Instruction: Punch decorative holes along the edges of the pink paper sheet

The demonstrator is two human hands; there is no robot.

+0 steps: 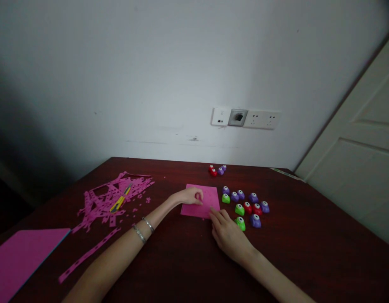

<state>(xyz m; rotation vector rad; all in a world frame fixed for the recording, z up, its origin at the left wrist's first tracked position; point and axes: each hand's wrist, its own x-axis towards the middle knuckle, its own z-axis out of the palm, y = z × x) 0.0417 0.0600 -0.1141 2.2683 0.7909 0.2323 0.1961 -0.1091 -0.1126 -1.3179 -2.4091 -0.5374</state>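
A pink paper square [199, 212] lies flat on the table, with small pink bits on it. My left hand [190, 196] rests over its upper left part, thumb and index finger curved with a gap between them. At the sheet's near right corner is my right hand [228, 235], its fingers bent and held together, the fingertips touching the paper. Whatever they pinch is too small to make out. Just right of the sheet stand several small craft punches in purple, red and green, including a green punch [225, 198] and a purple punch [255, 221].
Left lie a heap of punched pink paper scraps [99, 206], a yellow utility knife [121, 198] on top and a loose punched strip [89, 255]. A large pink sheet stack [27, 256] sits front left. More punches [214, 172] stand by the wall [169, 92] with sockets [260, 120].
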